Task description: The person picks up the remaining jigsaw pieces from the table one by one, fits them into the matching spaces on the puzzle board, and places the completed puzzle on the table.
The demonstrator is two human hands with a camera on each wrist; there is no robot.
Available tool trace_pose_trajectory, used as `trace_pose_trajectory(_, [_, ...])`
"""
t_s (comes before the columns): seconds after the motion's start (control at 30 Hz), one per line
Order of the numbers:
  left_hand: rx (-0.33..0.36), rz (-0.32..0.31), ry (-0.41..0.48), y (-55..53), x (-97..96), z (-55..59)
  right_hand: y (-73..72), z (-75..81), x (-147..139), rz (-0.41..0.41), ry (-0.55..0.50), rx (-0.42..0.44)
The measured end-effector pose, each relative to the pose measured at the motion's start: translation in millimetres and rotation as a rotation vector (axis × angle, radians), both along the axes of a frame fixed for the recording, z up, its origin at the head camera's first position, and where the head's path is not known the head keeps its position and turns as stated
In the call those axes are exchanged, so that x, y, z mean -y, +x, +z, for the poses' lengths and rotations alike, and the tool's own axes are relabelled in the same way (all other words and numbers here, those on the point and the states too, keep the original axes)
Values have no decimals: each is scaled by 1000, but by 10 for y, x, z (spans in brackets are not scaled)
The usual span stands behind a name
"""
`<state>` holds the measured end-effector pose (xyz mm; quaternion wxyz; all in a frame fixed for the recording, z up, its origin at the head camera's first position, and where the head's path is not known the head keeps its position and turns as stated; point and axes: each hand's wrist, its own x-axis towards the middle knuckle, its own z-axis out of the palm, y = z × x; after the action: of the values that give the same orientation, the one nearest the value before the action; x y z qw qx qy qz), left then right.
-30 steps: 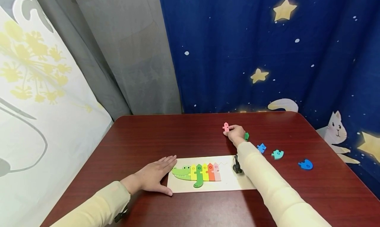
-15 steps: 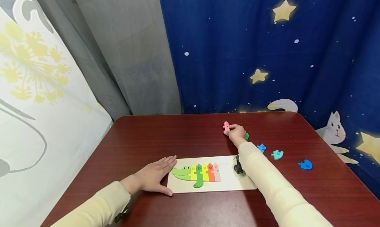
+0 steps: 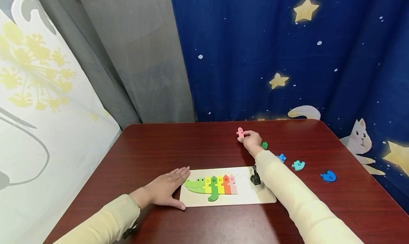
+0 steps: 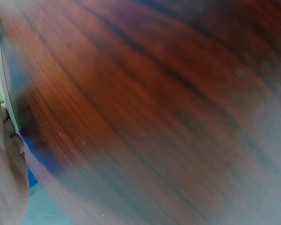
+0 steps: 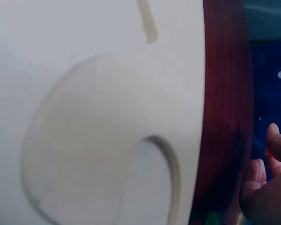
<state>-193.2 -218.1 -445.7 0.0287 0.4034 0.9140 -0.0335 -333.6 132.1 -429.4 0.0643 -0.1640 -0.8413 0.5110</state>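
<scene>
My right hand (image 3: pixel 251 140) pinches a pink puzzle piece (image 3: pixel 240 132) between thumb and fingers over the far part of the table. Flat and with fingers straight, my left hand (image 3: pixel 169 188) rests at the left edge of the white puzzle board (image 3: pixel 252 198). On that board lie a green crocodile head (image 3: pixel 195 185) and a row of joined pieces: yellow, green with a leg, yellow, orange-red, light pink. The right wrist view shows the board's curved recess (image 5: pixel 84 140) close up, with the right hand (image 5: pixel 267 183) at its edge. Fingers of the left hand (image 4: pixel 7 178) border the left wrist view.
Right of the right hand lie a green piece (image 3: pixel 264 145), a blue piece (image 3: pixel 281 157), a teal piece (image 3: pixel 298 165) and a rounded blue piece (image 3: pixel 328 176). The brown table (image 3: pixel 159 144) reaches back to grey and blue curtains (image 3: pixel 243 59).
My right hand has shifted slightly away and to the left with the pink puzzle piece. The left hand and the board stay where they were.
</scene>
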Motion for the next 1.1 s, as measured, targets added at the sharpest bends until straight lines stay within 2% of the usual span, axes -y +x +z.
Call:
trace_pose_trajectory(0.5, [13, 3, 4, 7, -1, 15, 63, 75, 71, 102, 48, -76])
trace_pose_trajectory(0.87, [15, 7, 7, 9, -5, 19, 294, 194, 89, 174, 35, -87])
trace_pose_trajectory(1.1, [19, 11, 2, 8, -7, 9, 400, 169, 35, 234, 57, -123])
